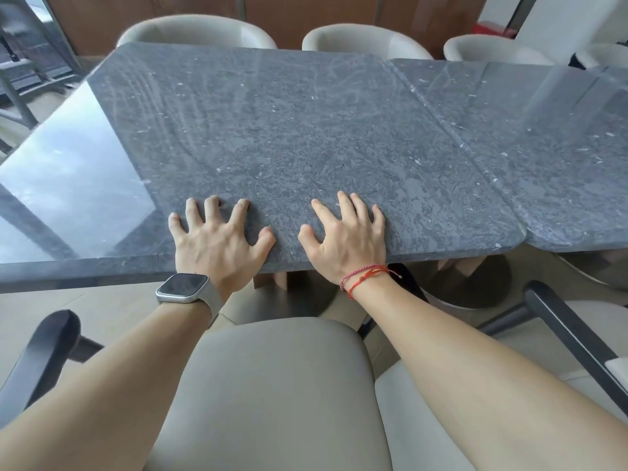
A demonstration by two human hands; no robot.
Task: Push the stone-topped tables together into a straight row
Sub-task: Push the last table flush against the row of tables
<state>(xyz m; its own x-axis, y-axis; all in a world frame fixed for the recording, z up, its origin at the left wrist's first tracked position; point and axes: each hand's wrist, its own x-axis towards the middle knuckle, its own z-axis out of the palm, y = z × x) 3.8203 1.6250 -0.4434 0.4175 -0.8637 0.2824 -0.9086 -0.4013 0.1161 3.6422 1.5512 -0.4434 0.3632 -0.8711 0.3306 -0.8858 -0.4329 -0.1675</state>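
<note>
- Two forearms reach forward over the beige chair seat (278,385) nearest the camera. A watch (183,287) sits on the left wrist and a red cord bracelet (363,275) on the right.
- Left grip (217,239) and right grip (343,239): both lie palm-down on the near margin of the middle tabletop (289,130), fingers splayed and tips bearing on the stone. Both are released; neither grasps anything, and contact is flat pressure only.
- Middle tabletop: grey stone with rounded corners. Its left side meets the glossy left tabletop (61,185). Its right side lies against the right tabletop (543,147) along a visible seam.
- Alignment: the near edges of the middle and right tabletops look close to level, with a notch where the rounded corners meet. The wide-angle lens bends the lines, so true flushness cannot be told.
- Step in hand, as judged: the gaps appear closed, and the work is final squaring of the middle unit within the row.
- Next move, as judged: apply a steady, even push through both palms, away from the body. The stone is probably heavy and may slide in jerks. Keep fingers off the seams.
- Far side: pale armchairs (197,30) stand behind the far edge.
</note>
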